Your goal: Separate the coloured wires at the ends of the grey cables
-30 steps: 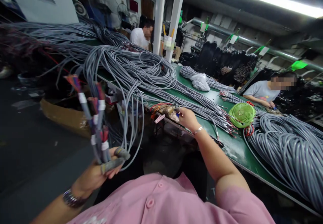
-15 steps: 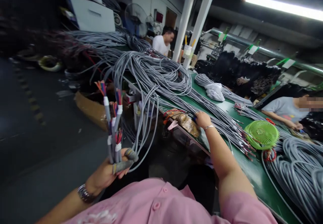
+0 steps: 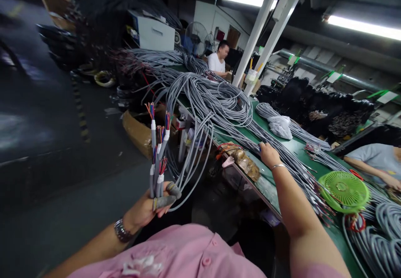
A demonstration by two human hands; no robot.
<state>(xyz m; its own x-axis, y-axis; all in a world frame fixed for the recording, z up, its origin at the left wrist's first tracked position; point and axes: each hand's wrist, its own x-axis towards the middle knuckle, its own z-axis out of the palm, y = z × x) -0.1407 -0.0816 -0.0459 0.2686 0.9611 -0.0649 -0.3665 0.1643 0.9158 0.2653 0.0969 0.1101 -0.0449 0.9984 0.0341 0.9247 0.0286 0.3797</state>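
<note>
Several grey cables (image 3: 158,156) stand upright in my left hand (image 3: 163,200), their ends banded in white with thin coloured wires fanning out on top. Worn grey coverings wrap some of that hand's fingers, which are closed around the cables. From there the cables loop up to a big grey cable coil (image 3: 213,94) on the green table. My right hand (image 3: 270,156) is stretched out over the table, fingers curled, beside a long row of grey cables (image 3: 282,152). A small bit of blue shows at its fingertips; what it belongs to is hidden.
A brown, tape-wrapped lump (image 3: 246,165) sits at the table edge. Farther right are a green fan (image 3: 344,191) and more coiled cable (image 3: 376,236). A white plastic bag (image 3: 280,126) lies behind. A cardboard box (image 3: 136,133) stands on the floor. Two people work across the table.
The view has swung left, shifting everything rightward in the picture. My left hand keeps its hold on the cables. My right hand stays by the cable row, nearly where it was.
</note>
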